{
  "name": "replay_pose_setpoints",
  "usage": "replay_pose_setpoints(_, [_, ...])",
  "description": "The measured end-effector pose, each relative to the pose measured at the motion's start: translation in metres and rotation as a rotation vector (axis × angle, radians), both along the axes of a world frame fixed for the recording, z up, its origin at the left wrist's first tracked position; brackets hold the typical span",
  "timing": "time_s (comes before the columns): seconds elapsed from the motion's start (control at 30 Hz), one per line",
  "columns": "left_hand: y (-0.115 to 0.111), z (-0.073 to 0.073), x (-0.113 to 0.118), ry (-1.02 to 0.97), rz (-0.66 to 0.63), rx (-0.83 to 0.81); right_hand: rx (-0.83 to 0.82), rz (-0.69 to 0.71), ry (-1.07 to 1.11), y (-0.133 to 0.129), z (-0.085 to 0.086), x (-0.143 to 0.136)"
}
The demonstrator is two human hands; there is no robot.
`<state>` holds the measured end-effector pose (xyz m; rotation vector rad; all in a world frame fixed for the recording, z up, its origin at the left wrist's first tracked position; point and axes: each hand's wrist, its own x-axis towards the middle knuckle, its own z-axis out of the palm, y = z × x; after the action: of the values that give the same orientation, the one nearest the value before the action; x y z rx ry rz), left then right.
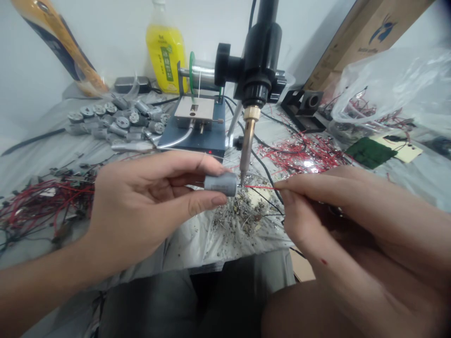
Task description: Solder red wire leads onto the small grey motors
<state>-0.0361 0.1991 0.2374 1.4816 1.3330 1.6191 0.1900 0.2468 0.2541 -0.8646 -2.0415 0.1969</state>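
Between the thumb and fingers of my left hand (151, 197) is a small grey cylindrical motor (221, 184), lying sideways with its terminal end to the right. My right hand (338, 220) pinches a thin red wire (260, 187), whose far end reaches the motor's terminal end. A soldering iron (246, 150) points down from a black stand, its tip right at the spot where wire and motor come together. Whether the tip touches both, I cannot tell.
Several grey motors (120, 119) are heaped at the back left, beside a solder feeder (193, 117) with a spool. Red wires (303, 152) lie behind my right hand, more wires (45, 197) at left. Solder bits (243, 211) litter the table. A yellow bottle (166, 58) stands behind.
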Motion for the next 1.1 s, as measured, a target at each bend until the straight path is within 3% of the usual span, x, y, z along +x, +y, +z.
replay_pose_setpoints(1.1, [-0.0013, -0.0006, -0.0009, 0.037, 0.032, -0.012, -0.014, -0.007, -0.085, 0.0002, -0.0026, 0.0007])
